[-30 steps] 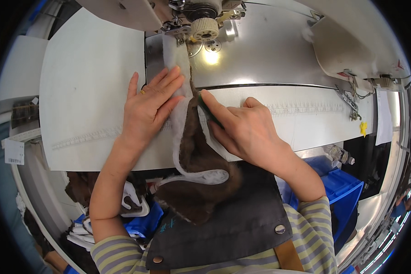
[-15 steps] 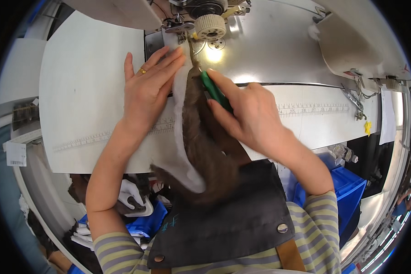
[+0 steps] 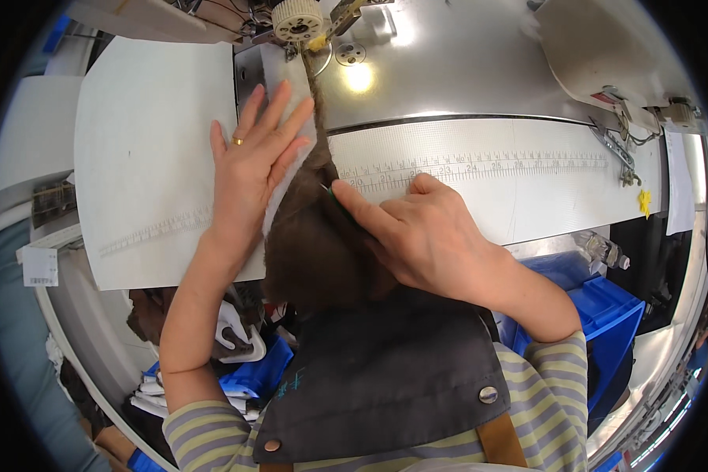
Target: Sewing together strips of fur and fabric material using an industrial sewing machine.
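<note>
A strip of white backing (image 3: 288, 67) with brown fur (image 3: 320, 248) runs from under the sewing machine's foot (image 3: 290, 52) down over the table edge. My left hand (image 3: 248, 169) lies on the white side with fingers spread. My right hand (image 3: 425, 236) is closed on a green-handled tool (image 3: 333, 191) with a thin metal tip against the fur, right of the strip's middle; most of the tool is hidden under my fingers.
The machine head (image 3: 295, 23) overhangs a steel bed (image 3: 448, 71). The white table (image 3: 134, 110) carries printed rulers. Metal scissors or clamps (image 3: 612, 145) are at the right. Below are blue bins (image 3: 594, 303), a plastic bottle (image 3: 606, 250) and piled pieces (image 3: 149, 393).
The fur's loose end has swung up into a dark fold near the table edge. My right hand moved forward, then back toward me with the tool. My left hand's fingers have spread wider.
</note>
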{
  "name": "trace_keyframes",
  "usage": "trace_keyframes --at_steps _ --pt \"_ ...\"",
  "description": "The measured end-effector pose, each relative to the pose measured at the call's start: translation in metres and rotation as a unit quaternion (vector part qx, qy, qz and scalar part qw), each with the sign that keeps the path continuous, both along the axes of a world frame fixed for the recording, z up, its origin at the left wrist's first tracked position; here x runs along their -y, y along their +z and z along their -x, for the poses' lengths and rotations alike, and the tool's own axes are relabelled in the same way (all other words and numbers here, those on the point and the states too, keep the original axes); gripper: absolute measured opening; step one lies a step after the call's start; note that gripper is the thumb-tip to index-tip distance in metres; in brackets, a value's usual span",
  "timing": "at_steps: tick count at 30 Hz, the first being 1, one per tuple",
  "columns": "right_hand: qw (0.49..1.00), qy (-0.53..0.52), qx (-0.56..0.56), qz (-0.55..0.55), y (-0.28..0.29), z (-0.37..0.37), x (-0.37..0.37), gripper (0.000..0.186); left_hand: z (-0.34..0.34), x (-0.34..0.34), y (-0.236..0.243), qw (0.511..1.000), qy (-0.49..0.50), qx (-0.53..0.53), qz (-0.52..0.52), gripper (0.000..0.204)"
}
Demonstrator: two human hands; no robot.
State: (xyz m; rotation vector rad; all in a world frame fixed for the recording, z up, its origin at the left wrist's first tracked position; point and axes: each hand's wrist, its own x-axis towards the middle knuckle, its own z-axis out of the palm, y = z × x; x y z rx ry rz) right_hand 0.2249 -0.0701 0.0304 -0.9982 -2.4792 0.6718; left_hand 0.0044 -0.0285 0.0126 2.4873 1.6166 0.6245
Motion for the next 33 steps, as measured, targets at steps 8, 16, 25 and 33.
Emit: trace_keyframes --at_steps 8,16,25,33 --pt "0.984 -0.15 -0.091 0.043 0.003 -0.017 0.003 0.049 0.002 0.008 -0.007 0.998 0.002 -0.02 -0.055 0.044" --pt "0.982 -0.183 -0.017 -0.04 -0.004 0.035 -0.022 0.044 0.001 0.007 -0.006 0.999 -0.004 -0.002 -0.053 0.044" --pt "0.998 -0.05 0.027 -0.023 0.004 0.007 -0.009 0.053 0.004 0.012 0.003 0.998 -0.018 -0.024 -0.051 0.039" --pt "0.998 -0.049 0.022 -0.038 0.003 0.007 -0.022 0.057 0.003 0.005 0.009 1.0 -0.013 0.008 -0.024 0.036"
